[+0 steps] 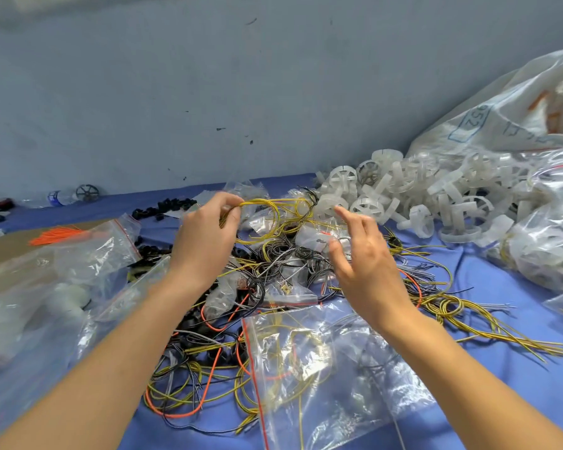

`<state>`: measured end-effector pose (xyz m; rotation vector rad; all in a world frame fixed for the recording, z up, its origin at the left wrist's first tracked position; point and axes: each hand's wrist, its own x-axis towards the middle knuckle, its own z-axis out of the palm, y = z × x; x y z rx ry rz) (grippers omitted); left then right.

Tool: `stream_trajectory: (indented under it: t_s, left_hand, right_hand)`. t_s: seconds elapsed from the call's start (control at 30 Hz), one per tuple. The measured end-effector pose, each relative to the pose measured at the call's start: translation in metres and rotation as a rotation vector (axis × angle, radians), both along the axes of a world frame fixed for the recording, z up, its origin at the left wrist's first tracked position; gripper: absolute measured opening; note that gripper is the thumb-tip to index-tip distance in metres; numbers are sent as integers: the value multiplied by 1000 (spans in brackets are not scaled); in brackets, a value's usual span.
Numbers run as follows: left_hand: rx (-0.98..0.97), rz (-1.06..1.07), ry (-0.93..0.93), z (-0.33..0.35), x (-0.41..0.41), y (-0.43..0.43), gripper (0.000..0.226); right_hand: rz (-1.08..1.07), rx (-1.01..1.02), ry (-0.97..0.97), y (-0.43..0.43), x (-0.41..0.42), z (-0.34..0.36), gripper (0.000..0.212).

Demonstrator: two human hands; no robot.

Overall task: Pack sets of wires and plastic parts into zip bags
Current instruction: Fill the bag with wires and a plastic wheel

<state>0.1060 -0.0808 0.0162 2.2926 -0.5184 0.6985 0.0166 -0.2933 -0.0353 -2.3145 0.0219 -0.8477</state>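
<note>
A single coil of yellow wire [267,219] hangs above the middle of a blue-covered table [501,287], its long axis running left to right and its dark cut ends pointing up and to the far right, towards a pile of white plastic wheels [436,196] too many to count. The person's left hand [205,235] pinches the left end of the coil between thumb and curled fingers, back of the hand to the camera. The right hand [361,254], just right of the coil and apart from it, is spread with its fingers loosely bent and the forefinger reaching far-left; it is motion-blurred, it grips nothing that can be seen, and whether it brushes the small clear packets beyond it cannot be told. Beneath both hands lies a heap of loose wires [273,277], yellow, black, grey and orange, tangled together and trailing to the near right. One zip bag [322,368] with a red seal line lies flat at the near centre, yellow and orange wire inside it. A second red-lined zip bag [117,245] sits to the left among other clear bags, beside one bundle of orange wires [59,237]. Small black parts [163,209] are scattered at the far left of the heap. On the right, a clear bag filled with wheels [550,248] rests next to the pile, and one large printed plastic sack [517,102] leans against the grey-blue wall behind it.
</note>
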Motion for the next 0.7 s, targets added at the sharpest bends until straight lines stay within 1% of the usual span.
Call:
stream_trajectory:
  t_s: [0.07, 0.1, 0.17, 0.27, 0.3, 0.37, 0.47, 0.53, 0.6, 0.7]
  left_hand:
    - [57, -90, -40, -4, -11, 0, 18]
    - [88, -137, -54, -6, -17, 0, 19]
    - [87, -226, -75, -11, -26, 0, 21]
    - [99, -312, -99, -19, -35, -2, 23]
    - [110, -332, -90, -20, -37, -2, 24]
    - [119, -341, -34, -21, -37, 2, 26]
    - [152, -327, 132, -21, -33, 16, 28]
    - [162, -360, 207, -24, -34, 22, 24]
    - [164, -354, 177, -25, -37, 24, 23]
    - [203, -224, 75, -24, -35, 24, 27]
  right_hand:
    - [-46, -169, -53, 4, -3, 6, 51]
    - [-45, -239, -61, 6, -4, 9, 52]
    - [0, -335, -35, 12, -6, 13, 52]
    - [66, -451, 56, 19, -7, 13, 38]
    - [103, -434, 100, 20, -7, 12, 36]
    - [192, -274, 150, 19, -8, 12, 36]
    - [241, -27, 144, 14, -8, 10, 33]
    - [250, 66, 148, 14, -9, 7, 29]
    - [276, 135, 189, 15, -9, 3, 27]
    - [384, 219, 260, 16, -10, 0, 25]
